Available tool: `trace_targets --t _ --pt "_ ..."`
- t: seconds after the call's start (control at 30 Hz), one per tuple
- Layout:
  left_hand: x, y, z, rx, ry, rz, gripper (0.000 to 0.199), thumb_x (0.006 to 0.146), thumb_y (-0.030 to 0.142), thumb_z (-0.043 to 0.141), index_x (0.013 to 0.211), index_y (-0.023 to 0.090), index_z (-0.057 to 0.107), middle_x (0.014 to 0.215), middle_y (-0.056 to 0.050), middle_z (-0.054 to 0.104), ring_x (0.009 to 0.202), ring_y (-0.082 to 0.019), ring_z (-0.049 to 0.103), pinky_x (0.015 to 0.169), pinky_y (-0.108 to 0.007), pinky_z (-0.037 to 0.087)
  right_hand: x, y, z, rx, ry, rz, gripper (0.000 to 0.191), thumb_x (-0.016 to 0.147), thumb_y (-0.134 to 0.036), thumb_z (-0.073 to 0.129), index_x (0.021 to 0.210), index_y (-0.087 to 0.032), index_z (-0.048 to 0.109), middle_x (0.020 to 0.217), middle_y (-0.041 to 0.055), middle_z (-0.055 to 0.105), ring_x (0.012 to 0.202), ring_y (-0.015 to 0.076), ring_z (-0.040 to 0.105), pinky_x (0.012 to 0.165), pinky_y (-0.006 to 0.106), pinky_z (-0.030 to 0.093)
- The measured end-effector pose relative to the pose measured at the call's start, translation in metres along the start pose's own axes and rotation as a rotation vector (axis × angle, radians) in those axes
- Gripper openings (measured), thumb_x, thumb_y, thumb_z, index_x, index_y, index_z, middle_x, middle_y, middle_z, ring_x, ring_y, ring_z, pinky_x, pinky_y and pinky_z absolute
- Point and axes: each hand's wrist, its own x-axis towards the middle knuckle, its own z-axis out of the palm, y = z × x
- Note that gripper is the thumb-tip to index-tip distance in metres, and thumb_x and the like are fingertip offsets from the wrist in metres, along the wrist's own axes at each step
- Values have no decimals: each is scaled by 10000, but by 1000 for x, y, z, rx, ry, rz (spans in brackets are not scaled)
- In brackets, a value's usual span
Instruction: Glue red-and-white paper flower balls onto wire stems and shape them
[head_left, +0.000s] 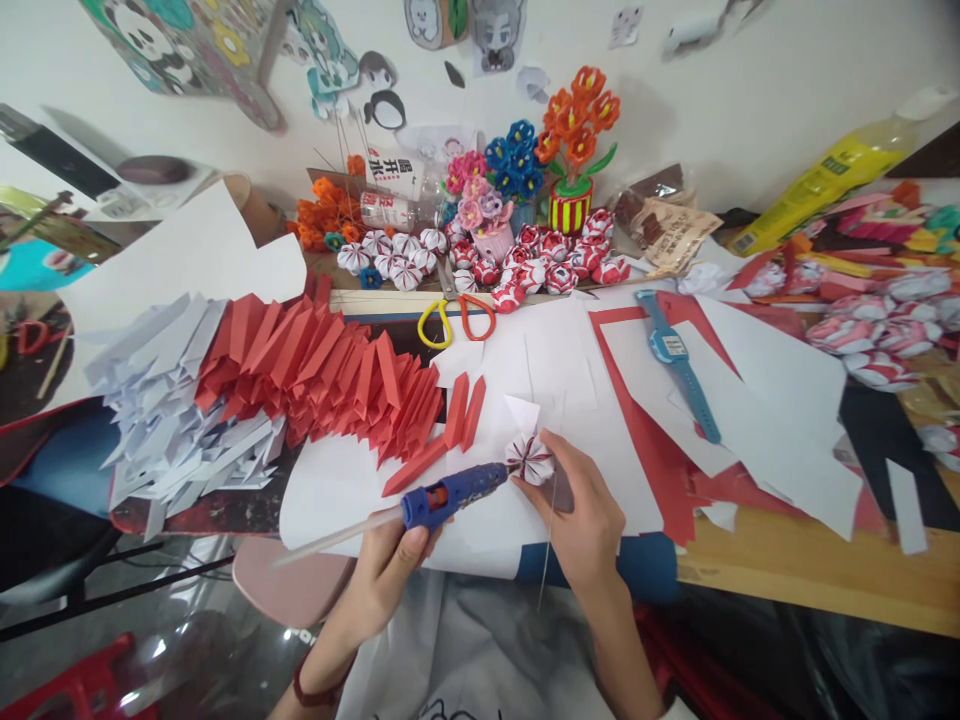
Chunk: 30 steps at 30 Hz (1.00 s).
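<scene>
My left hand is wrapped round a blue hot glue gun, and a long clear glue stick sticks out of its back end. The gun's nozzle meets the side of a small white and red folded paper flower. Pinching that flower by its right edge is my right hand. A thin glue thread or wire hangs down past the right fingers. Just above the flower lies a white folded paper piece. Several red folded paper strips lie left of it on white paper.
Piles of red folded strips and white folded strips cover the left. Scissors lie behind the white sheet. Finished paper flowers and a flower pot stand at the back. A blue watch rests at right.
</scene>
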Motion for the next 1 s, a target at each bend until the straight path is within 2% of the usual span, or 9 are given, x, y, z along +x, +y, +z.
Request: trace_targets --t 0.17,0.27,0.33,0.4,0.5,0.6,0.7,0.83,1.0 --pt "5 3 2 -434 -88 -74 516 978 566 444 945 101 664 537 28 436 442 -74 314 469 -243 218 0 -1 -3 1 17 42 535 857 -222 750 1358 -250 567 1197 86 721 1077 226 709 968 351 593" --pt "3 -2 0 -511 -81 -49 545 974 589 426 1022 98 657 581 14 458 457 -85 354 469 -240 248 -1 0 -12 45 33 159 489 833 -279 776 1296 -237 625 1182 83 736 1036 233 723 945 351 598" --pt "2 -5 -1 -380 19 66 551 965 601 437 1090 109 651 639 -14 513 535 -127 450 523 -261 341 -2 2 -20 93 38 265 485 805 -313 801 1261 -234 659 1189 83 739 1042 244 721 954 368 593" --pt "4 -5 0 -90 103 192 493 955 559 489 1168 139 634 791 -65 611 707 -196 562 648 -308 439 -4 6 -28 172 58 359 502 777 -332 821 1247 -230 676 1209 90 733 1078 264 709 987 406 579" --pt "14 1 6 383 57 360 375 984 352 484 1313 189 560 1100 -114 651 969 -259 595 843 -380 466 -6 13 -41 292 113 446 536 739 -326 847 1241 -227 688 1234 103 721 1128 285 688 1027 451 557" --pt "25 6 18 678 36 505 389 1008 232 427 1387 182 501 1100 -102 650 944 -239 582 850 -379 435 -6 18 -54 356 135 456 553 704 -292 872 1226 -239 698 1221 99 726 1136 286 686 1023 447 561" --pt "33 5 29 874 63 572 390 1020 243 447 1393 143 503 1048 -101 657 899 -238 561 788 -359 401 -6 20 -63 414 115 448 557 699 -258 873 1227 -254 696 1216 89 729 1146 281 683 1011 431 570" --pt "36 1 34 1022 80 635 412 1017 223 472 1411 106 501 1081 -120 658 929 -249 558 802 -366 384 -4 21 -66 450 84 431 558 707 -229 867 1233 -276 688 1213 69 735 1150 261 684 992 389 584" --pt "37 6 36 1146 91 574 427 1005 273 526 1414 151 533 1131 -118 658 1001 -264 581 844 -378 393 0 20 -60 447 30 354 590 694 -240 886 1245 -286 680 1212 61 734 1137 249 687 994 367 581"
